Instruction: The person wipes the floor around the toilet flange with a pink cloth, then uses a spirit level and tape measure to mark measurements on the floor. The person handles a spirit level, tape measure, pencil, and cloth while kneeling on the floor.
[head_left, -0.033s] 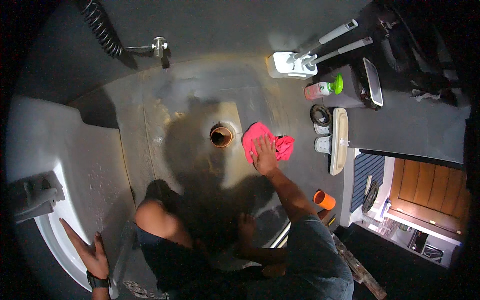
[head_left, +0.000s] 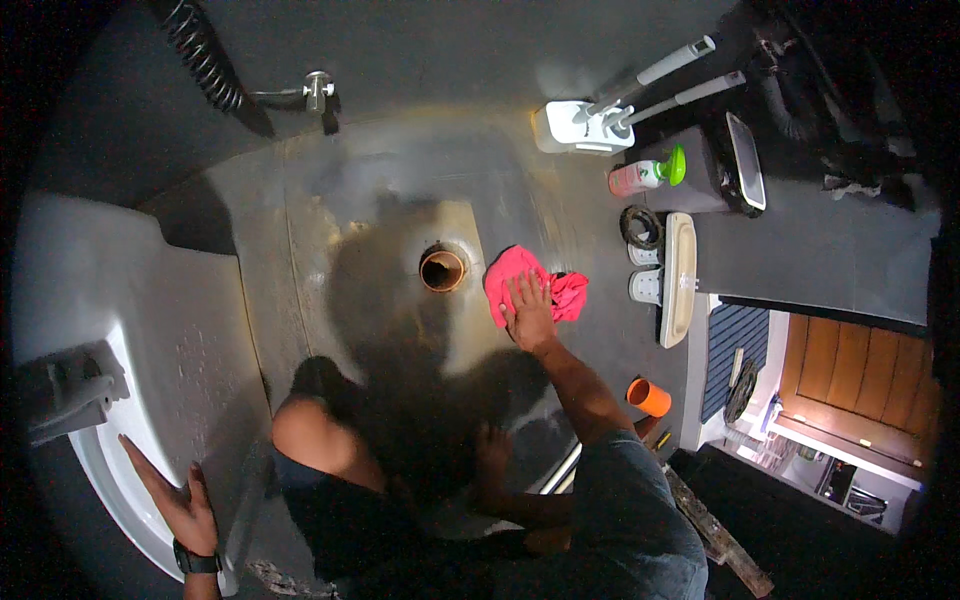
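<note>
My right hand (head_left: 530, 312) lies flat on a crumpled pink cloth (head_left: 512, 270) on the grey floor, fingers spread and pressing it down. Just left of the cloth, a round brown pipe opening (head_left: 442, 271) rises from the stained floor. At the lower left, my left hand (head_left: 180, 512) rests against the rim of a white washbasin (head_left: 95, 480), fingers straight and thumb apart, holding nothing. A dark watch sits on that wrist.
A white brush holder (head_left: 575, 135), a spray bottle (head_left: 640, 178) with a green head, and a grey bin (head_left: 690, 170) stand at the far right. Nearer are a cream tank lid (head_left: 679, 280) and an orange pipe piece (head_left: 648, 398). A chrome valve (head_left: 318, 92) is on the wall.
</note>
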